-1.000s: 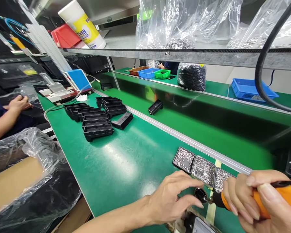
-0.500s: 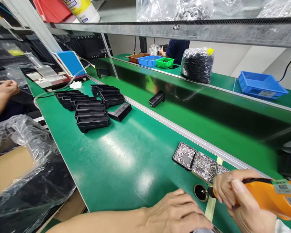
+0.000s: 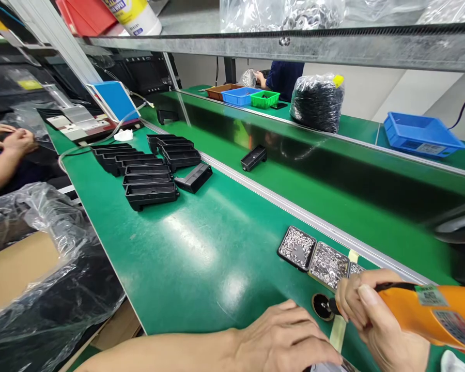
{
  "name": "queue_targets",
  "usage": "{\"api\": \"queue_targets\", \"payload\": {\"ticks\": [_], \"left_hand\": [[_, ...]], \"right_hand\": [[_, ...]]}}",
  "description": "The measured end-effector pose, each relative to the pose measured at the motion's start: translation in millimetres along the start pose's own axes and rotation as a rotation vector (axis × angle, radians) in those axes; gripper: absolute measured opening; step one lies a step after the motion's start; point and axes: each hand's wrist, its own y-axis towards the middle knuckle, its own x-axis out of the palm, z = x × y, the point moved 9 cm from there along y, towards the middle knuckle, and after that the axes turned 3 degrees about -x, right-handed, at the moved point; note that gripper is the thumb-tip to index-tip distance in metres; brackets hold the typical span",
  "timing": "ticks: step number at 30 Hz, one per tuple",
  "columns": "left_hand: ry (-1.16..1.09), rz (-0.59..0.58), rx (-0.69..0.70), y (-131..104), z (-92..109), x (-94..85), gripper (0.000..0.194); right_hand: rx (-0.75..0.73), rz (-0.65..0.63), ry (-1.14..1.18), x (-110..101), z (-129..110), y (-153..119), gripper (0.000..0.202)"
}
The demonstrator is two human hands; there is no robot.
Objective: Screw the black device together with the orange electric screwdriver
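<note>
My right hand [image 3: 383, 320] is wrapped round an orange electric screwdriver [image 3: 422, 315] with labels on its body. The screwdriver's tip points left into a small round dish [image 3: 315, 306] with a dark inside. At the bottom edge, my left hand [image 3: 282, 338] curls its fingers over a greyish thing [image 3: 325, 367], mostly hidden by the hand and cut off by the frame. Beyond my hands stand square trays of small metal parts: one with tiny screw-like pieces [image 3: 297, 247], one with washers [image 3: 328, 264], and a third [image 3: 355, 269] partly behind my right hand.
Several black plastic housings [image 3: 151, 194] stand in rows on the green bench [image 3: 170, 289]. Another black housing [image 3: 253, 157] lies beyond the metal rail [image 3: 271, 199]. A plastic-lined box [image 3: 19, 268] is at the left, near another person's hands [image 3: 13, 138]. A shelf [image 3: 248, 49] crosses overhead.
My right hand and the screwdriver have shifted slightly left, with the screwdriver turned a little. My left hand stays almost in place. The whole view has moved slightly.
</note>
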Motion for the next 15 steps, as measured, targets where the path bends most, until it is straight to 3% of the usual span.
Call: {"api": "queue_targets", "payload": {"ticks": [4,8,12,15], "left_hand": [[-0.004,0.039,0.026,-1,0,-2.7,0.056],[-0.035,-0.011,-0.002,-2,-5,6.9,0.061],[-0.073,0.111,0.01,-2,-3,-3.4,0.062],[-0.121,0.09,-0.036,2,0,-11.2,0.067]], "right_hand": [[-0.003,0.002,-0.001,-4,1,-1,0.019],[-0.032,0.027,0.017,-3,-13,0,0.021],[-0.089,0.076,0.043,-1,-41,4,0.016],[-0.161,0.131,0.024,-25,-57,0,0.012]]}}
